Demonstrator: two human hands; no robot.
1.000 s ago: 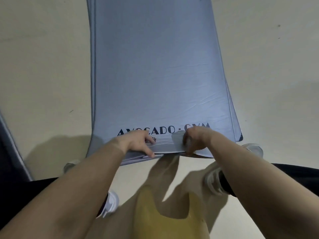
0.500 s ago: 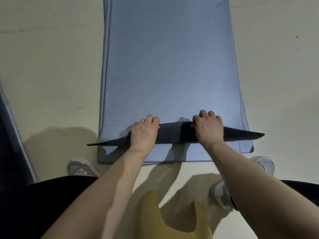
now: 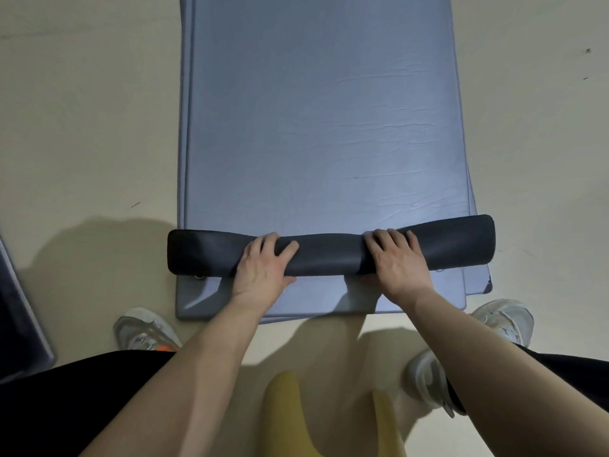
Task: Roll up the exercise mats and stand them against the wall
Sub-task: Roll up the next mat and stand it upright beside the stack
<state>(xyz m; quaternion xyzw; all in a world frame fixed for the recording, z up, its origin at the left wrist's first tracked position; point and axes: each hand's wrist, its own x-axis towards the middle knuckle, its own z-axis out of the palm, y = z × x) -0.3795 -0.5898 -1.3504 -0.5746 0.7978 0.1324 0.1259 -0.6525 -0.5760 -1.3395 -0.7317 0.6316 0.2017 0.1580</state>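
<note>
A blue-grey exercise mat (image 3: 316, 127) lies flat on the floor and runs away from me. Its near end is curled into a short dark roll (image 3: 329, 253) that shows the mat's black underside. My left hand (image 3: 263, 267) presses on the roll left of centre, fingers wrapped over the top. My right hand (image 3: 398, 260) grips it right of centre in the same way. Beneath it lie more blue-grey mats (image 3: 474, 285), whose edges stick out at the near end and along both sides.
The beige floor (image 3: 82, 127) spreads on both sides of the mats. My white shoes (image 3: 145, 329) stand just behind the near edge of the mats. A dark panel (image 3: 16, 318) sits at the far left edge. A yellow garment (image 3: 290, 417) hangs below my arms.
The near end of the top mat was lifted, folded over and rolled forward. It now forms a thicker dark roll farther from me, with both hands on top of it.
</note>
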